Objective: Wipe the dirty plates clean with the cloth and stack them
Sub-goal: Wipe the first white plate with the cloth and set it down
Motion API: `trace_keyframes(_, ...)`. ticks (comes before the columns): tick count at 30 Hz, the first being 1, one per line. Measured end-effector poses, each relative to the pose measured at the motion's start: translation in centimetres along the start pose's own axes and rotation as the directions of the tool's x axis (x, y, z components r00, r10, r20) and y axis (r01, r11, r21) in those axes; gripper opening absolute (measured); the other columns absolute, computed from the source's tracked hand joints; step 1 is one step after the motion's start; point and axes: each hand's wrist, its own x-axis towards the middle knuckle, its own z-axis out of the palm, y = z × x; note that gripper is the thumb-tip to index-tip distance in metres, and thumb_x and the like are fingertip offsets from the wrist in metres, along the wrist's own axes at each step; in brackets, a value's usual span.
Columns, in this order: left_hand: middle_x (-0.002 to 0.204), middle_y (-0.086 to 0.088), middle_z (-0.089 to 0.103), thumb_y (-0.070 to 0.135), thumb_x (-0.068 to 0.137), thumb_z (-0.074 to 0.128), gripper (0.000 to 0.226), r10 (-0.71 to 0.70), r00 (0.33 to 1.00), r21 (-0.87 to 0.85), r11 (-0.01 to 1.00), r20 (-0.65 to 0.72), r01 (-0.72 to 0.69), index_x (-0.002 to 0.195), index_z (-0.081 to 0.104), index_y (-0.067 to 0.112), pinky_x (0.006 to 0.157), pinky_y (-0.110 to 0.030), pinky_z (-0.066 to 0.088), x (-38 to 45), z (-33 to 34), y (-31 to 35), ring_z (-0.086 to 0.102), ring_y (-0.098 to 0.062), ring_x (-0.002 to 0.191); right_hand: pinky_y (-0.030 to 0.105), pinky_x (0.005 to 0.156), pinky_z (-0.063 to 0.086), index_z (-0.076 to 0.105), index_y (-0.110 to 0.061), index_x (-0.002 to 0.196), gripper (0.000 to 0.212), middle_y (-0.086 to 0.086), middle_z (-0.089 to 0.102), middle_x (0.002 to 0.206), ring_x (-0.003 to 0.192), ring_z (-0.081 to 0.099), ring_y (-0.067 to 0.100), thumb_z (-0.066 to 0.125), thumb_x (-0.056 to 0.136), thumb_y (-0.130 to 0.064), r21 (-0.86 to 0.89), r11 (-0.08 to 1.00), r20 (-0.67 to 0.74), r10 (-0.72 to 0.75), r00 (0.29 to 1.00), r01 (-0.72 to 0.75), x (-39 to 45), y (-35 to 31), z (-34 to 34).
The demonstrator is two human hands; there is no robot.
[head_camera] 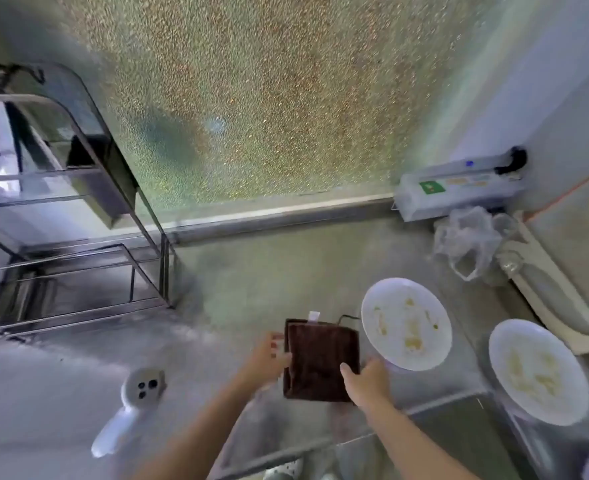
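Observation:
A folded dark brown cloth (320, 358) lies flat on the steel counter (269, 278). My left hand (269, 358) rests at the cloth's left edge, thumb on the fabric and fingers spread. My right hand (367, 377) touches its right edge, close to the rim of a white plate (405, 323) smeared with yellowish food. A second dirty white plate (539, 372) sits further right, near the counter's front corner. Neither hand has lifted the cloth.
A white hand-held controller (130, 407) lies at the front left. A steel wire rack (78, 237) stands at the back left. A white box-shaped device (459, 192) and a crumpled plastic bag (466, 240) sit at the back right against the frosted glass.

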Motion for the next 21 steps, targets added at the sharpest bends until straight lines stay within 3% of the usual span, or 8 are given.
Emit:
trace_keyframes(4,0.132,-0.012,0.043,0.011,0.088,0.059,0.05,-0.03,0.999,0.083,0.996,0.014,0.028,0.135,0.042,0.008,0.101,-0.037,0.049,0.7,1.5,-0.8,0.056,-0.024,0.112,0.041,0.103,0.039,0.034,0.008,0.135,0.076,0.024,0.044,0.138,0.125,0.046,0.035,0.069,0.084,-0.035,0.112,0.985,-0.052,0.139,0.989,-0.132,0.6,-0.7,2.0)
trace_keyframes(6,0.13,-0.013,0.047,0.01,0.084,0.061,0.055,-0.049,0.998,0.048,0.998,-0.03,0.05,0.135,0.039,0.01,0.1,-0.045,0.05,1.3,1.8,-1.2,0.056,-0.027,0.113,0.04,0.104,0.036,0.034,0.009,0.136,0.083,0.024,0.042,0.14,0.128,0.043,0.035,0.074,0.079,-0.037,0.222,0.953,0.026,0.205,0.978,-0.206,1.1,-1.2,2.8)
trace_keyframes(9,0.103,-0.009,0.06,0.011,0.083,0.068,0.063,-0.147,0.985,-0.088,0.986,-0.089,0.14,0.137,0.035,0.01,0.092,-0.043,0.054,2.1,1.9,-1.0,0.062,-0.028,0.097,0.04,0.103,0.04,0.035,0.005,0.138,0.091,0.021,0.045,0.141,0.125,0.048,0.034,0.082,0.071,-0.035,0.411,0.848,0.177,0.286,0.942,-0.335,1.6,-2.4,3.3)
trace_keyframes(12,0.095,-0.009,0.065,0.015,0.082,0.072,0.053,-0.23,0.969,-0.075,0.972,-0.094,0.223,0.128,0.047,0.007,0.087,-0.038,0.055,2.4,2.2,0.0,0.068,-0.03,0.096,0.032,0.078,0.049,0.05,0.001,0.128,0.07,0.015,0.061,0.117,0.093,0.061,0.027,0.079,0.073,-0.032,0.517,0.769,0.286,0.26,0.922,-0.377,1.6,-3.1,3.8)
trace_keyframes(14,0.097,-0.017,0.072,0.012,0.083,0.066,0.028,-0.228,0.971,-0.069,0.972,-0.066,0.224,0.109,0.065,0.003,0.086,-0.042,0.057,2.1,2.4,1.4,0.07,-0.028,0.091,0.031,0.078,0.051,0.055,-0.004,0.122,0.062,0.009,0.065,0.11,0.088,0.062,0.023,0.078,0.072,-0.033,0.596,0.736,0.308,0.163,0.938,-0.323,1.3,-3.3,3.1)
trace_keyframes(16,0.094,-0.017,0.072,0.008,0.084,0.061,0.012,-0.192,0.981,-0.131,0.974,-0.029,0.187,0.092,0.07,0.011,0.081,-0.043,0.058,1.8,2.8,3.4,0.067,-0.026,0.082,0.04,0.084,0.056,0.062,-0.012,0.116,0.063,0.006,0.07,0.101,0.089,0.069,0.023,0.081,0.061,-0.036,0.701,0.664,0.318,0.035,0.947,-0.26,0.7,-3.3,0.9)
trace_keyframes(19,0.092,-0.014,0.064,0.005,0.088,0.061,0.011,-0.115,0.993,-0.27,0.956,0.003,0.111,0.098,0.064,0.008,0.066,-0.031,0.051,2.6,4.5,6.8,0.059,-0.022,0.073,0.051,0.081,0.057,0.068,-0.009,0.104,0.033,0.015,0.074,0.096,0.087,0.071,0.032,0.079,0.075,-0.018,0.825,0.537,0.245,-0.055,0.968,-0.178,0.4,-1.9,-5.0)
trace_keyframes(21,0.089,-0.013,0.06,0.007,0.091,0.062,0.015,-0.08,0.997,-0.291,0.954,0.001,0.077,0.106,0.059,0.004,0.064,-0.029,0.046,3.7,6.4,9.0,0.055,-0.02,0.07,0.052,0.081,0.056,0.069,-0.01,0.103,0.025,0.014,0.074,0.097,0.088,0.071,0.033,0.075,0.079,-0.015,0.832,0.542,0.193,-0.075,0.978,-0.123,1.1,-0.5,-9.5)
